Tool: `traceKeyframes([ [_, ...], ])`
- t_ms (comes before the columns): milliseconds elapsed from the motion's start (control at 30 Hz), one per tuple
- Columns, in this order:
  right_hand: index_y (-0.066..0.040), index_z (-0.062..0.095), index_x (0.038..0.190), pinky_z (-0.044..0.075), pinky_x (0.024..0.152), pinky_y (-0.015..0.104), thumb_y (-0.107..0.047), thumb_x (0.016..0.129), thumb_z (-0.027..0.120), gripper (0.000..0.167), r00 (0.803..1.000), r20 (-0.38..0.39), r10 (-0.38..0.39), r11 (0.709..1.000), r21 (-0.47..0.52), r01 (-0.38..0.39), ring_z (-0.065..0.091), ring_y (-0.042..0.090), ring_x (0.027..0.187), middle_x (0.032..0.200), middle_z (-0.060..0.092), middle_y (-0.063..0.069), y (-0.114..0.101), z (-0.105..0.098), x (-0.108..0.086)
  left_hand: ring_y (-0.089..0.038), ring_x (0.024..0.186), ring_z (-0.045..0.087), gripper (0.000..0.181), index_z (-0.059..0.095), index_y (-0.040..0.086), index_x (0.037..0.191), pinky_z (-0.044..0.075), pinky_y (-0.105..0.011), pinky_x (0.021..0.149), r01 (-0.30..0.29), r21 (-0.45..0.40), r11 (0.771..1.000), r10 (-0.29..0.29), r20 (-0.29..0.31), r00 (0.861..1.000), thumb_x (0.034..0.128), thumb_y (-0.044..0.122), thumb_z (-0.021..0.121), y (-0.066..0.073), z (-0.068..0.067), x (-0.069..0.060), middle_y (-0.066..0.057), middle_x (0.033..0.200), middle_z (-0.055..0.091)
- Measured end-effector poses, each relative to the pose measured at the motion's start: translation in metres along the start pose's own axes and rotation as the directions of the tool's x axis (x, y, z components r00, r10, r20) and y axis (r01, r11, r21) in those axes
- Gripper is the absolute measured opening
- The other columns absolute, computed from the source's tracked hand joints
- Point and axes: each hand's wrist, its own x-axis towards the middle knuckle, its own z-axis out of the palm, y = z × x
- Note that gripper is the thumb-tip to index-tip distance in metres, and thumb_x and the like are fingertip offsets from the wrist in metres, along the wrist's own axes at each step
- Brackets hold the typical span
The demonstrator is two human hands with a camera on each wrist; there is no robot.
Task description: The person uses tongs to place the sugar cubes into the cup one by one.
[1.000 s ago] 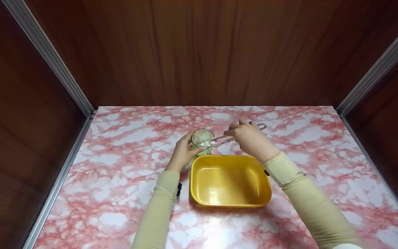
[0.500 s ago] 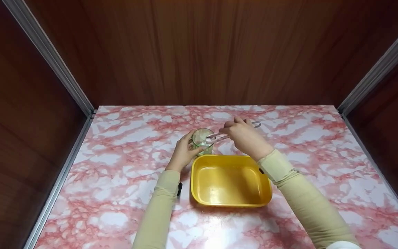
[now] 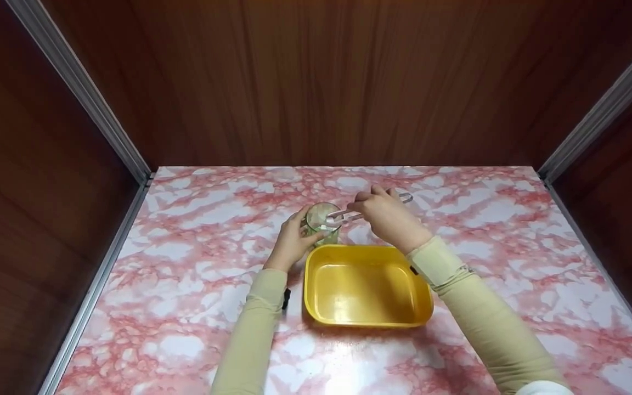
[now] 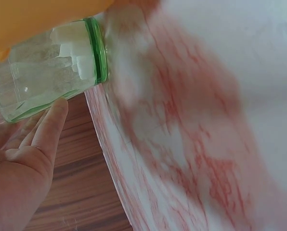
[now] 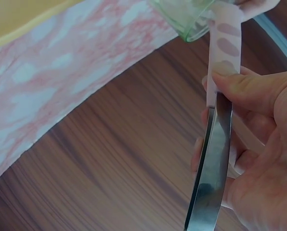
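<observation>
My left hand point(image 3: 288, 246) holds a clear green-tinted glass point(image 4: 37, 72) upright, thumb on the near side and fingers on the far side. Several white cube-like pieces point(image 4: 82, 60) lie near the glass's bottom in the left wrist view. With thumb and fingers, my right hand point(image 3: 390, 220) pinches a pair of tongs point(image 5: 212, 159), metal with pale pink spotted ends. The tongs' tips reach into the mouth of the glass. A small white piece point(image 3: 330, 220) shows at those tips; whether they still pinch it I cannot tell.
A yellow rectangular tub point(image 3: 368, 318) stands just in front of the glass, below both hands. The red-and-white marbled tabletop point(image 3: 184, 263) lies under everything. Dark wood panels point(image 3: 316, 82) close in the back and both sides.
My right hand has moved a little left, bringing the tongs' tips and the white piece from beside the rim into the glass's mouth. The left hand and glass stay put.
</observation>
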Motion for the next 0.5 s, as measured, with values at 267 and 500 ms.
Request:
traceKeyframes([
  [267,-0.016,0.072,0.114,0.05,0.08,0.056,0.014,0.08,0.065,0.046,1.0,-0.002,0.006,1.0,0.014,-0.006,0.05,0.03,0.098,0.104,0.064,0.005,0.0,0.0014,-0.0013,-0.026,0.125,0.048,0.08,0.035,0.008,0.148,0.044,-0.027,0.1,0.009,-0.007,1.0,-0.008,0.008,1.0,0.0829,0.027,0.076,0.0001,0.0,-0.0002,-0.02,0.142,0.041],
  [500,-0.014,0.07,0.116,0.052,0.078,0.055,0.012,0.081,0.067,0.044,1.0,-0.009,0.016,1.0,0.023,-0.016,0.05,0.03,0.098,0.108,0.064,0.006,-0.0001,0.0027,-0.0044,-0.026,0.124,0.048,0.079,0.036,0.009,0.148,0.045,-0.027,0.1,0.004,-0.008,1.0,-0.004,0.007,1.0,0.0826,0.028,0.076,0.0,0.0004,-0.0003,-0.021,0.141,0.042],
])
